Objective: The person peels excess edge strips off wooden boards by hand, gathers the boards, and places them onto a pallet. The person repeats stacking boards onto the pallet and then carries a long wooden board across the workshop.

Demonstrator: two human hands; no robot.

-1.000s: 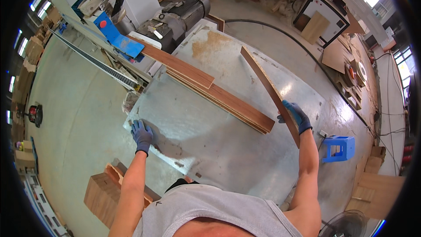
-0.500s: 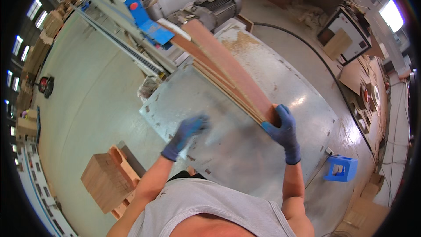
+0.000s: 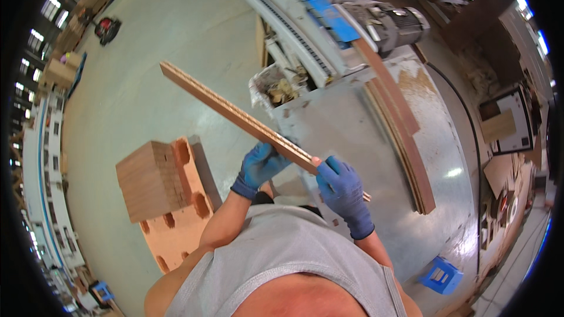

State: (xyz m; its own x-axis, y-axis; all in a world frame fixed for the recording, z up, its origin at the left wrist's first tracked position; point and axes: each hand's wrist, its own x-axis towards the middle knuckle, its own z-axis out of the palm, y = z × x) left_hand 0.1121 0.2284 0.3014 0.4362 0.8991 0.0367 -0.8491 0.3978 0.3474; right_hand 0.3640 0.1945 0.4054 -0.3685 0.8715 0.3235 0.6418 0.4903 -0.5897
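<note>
Both my hands, in blue knit gloves, grip a pair of long, thin wooden strips (image 3: 232, 115) with brown faces and pale raw edges. My left hand (image 3: 262, 165) is closed around them near their middle, its fingers partly hidden. Farther along, close to the near right end, my right hand (image 3: 345, 194) is closed on the same strips. They slant across in front of me, their far end out over the floor at left. Several similar strips (image 3: 405, 147) lie stacked on the grey metal table (image 3: 376, 170) to the right.
At lower left, a block of stacked boards (image 3: 154, 182) rests on a wooden pallet (image 3: 179, 238) with cut-out holes. Ahead stands a machine with a blue guard (image 3: 335, 17) and a motor (image 3: 390, 26). A bin of scraps (image 3: 276, 89) adjoins the table; a blue stool (image 3: 442, 276) stands at right.
Strips have come off the table and swung leftward into my hands. My left hand, free before, now grips them. My view has turned left, bringing the pallet closer.
</note>
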